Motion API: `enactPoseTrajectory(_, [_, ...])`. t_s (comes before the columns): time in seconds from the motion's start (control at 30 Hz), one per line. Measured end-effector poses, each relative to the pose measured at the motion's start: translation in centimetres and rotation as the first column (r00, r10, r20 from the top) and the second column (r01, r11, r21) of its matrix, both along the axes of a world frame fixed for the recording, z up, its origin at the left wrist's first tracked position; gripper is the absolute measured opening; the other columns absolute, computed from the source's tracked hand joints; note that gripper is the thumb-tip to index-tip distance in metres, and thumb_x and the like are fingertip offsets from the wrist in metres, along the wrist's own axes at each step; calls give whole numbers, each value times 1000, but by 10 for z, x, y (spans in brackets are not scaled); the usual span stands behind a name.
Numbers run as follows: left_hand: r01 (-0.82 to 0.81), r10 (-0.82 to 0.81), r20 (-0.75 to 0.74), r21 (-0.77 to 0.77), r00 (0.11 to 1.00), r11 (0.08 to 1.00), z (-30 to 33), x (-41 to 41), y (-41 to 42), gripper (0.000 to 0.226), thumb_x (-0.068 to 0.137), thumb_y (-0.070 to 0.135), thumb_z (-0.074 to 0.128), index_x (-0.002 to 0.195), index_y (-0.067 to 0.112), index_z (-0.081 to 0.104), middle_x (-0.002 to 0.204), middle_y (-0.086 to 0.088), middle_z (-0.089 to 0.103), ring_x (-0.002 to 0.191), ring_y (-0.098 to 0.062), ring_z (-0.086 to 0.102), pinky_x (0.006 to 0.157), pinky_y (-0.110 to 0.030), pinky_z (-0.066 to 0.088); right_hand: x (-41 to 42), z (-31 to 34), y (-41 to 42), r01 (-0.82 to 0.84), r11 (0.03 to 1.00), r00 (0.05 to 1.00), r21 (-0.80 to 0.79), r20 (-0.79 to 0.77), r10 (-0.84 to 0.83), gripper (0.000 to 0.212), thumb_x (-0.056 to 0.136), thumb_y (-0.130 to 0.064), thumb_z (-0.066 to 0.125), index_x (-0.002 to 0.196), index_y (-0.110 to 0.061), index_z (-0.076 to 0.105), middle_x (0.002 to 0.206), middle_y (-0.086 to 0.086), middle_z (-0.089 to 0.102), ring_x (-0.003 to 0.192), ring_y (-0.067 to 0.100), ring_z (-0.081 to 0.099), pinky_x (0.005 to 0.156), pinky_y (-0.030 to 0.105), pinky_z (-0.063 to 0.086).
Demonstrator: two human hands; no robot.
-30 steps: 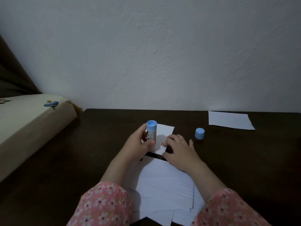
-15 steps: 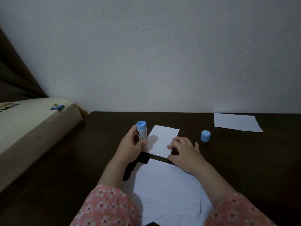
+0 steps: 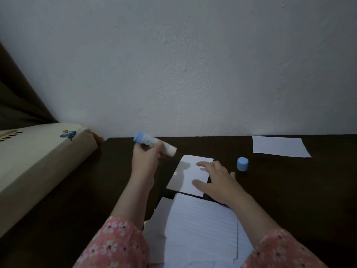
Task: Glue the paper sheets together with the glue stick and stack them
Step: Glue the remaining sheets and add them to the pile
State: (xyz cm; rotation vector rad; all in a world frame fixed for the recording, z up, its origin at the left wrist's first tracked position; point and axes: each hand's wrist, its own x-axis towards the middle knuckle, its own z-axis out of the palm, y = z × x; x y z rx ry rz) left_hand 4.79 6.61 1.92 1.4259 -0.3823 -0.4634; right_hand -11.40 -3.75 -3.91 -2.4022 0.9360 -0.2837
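My left hand (image 3: pixel 145 161) grips an uncapped glue stick (image 3: pixel 152 145) with a blue base, lifted off the table and tilted so its white glue end points right. Just right of it a small white paper sheet (image 3: pixel 188 172) lies on the dark table (image 3: pixel 77 200). My right hand (image 3: pixel 216 180) rests flat on that sheet's right side, fingers spread. The glue stick's blue cap (image 3: pixel 242 164) stands upright to the right of this hand. A pile of lined paper sheets (image 3: pixel 201 229) lies near me between my forearms. Another white sheet (image 3: pixel 279 146) lies at the back right.
A white wall (image 3: pixel 183 64) rises directly behind the table's far edge. A cream cushioned surface (image 3: pixel 34 151) with a small printed figure borders the table on the left. Pink floral sleeves cover both forearms at the bottom.
My left hand has lifted the glue stick from upright on the sheet, moved it left and tilted it sideways. My right hand has flattened onto the small sheet.
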Motion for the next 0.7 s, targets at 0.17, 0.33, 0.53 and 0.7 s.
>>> enactPoseTrajectory(0.17, [135, -221, 311, 275, 924, 952, 17, -22, -53, 48, 87, 19, 67, 131, 18, 46, 121, -4, 59, 109, -20, 58, 74, -24, 49, -3, -3, -15, 122, 973, 992, -194, -12, -127, 60, 94, -52, 47, 147, -34, 28, 152, -6, 23, 141, 17, 18, 112, 50, 22])
enactPoseTrajectory(0.33, [150, -350, 430, 433, 832, 889, -5, -25, -88, 39, 89, 17, 65, 122, 18, 45, 126, -8, 56, 117, -24, 55, 84, -31, 49, -3, -10, -19, 57, 987, 986, -153, -149, -80, 61, 97, -53, 39, 151, -31, 23, 160, -12, 14, 148, 20, 6, 115, 58, 7])
enactPoseTrajectory(0.53, [135, -467, 571, 526, 676, 840, -25, -28, -106, 32, 88, 22, 65, 112, 20, 45, 110, -3, 60, 101, -20, 59, 82, -32, 50, -5, -11, -22, 60, 981, 988, -187, -126, -84, 58, 95, -56, 40, 148, -31, 31, 157, -14, 21, 147, 18, 10, 115, 56, 9])
enactPoseTrajectory(0.7, [117, -497, 601, 558, 626, 822, -31, -33, -110, 31, 88, 20, 64, 112, 21, 44, 105, -1, 59, 98, -17, 59, 84, -33, 51, -5, -11, -22, 65, 982, 988, -177, -125, -88, 59, 95, -57, 41, 147, -32, 33, 157, -13, 21, 147, 18, 10, 115, 57, 7])
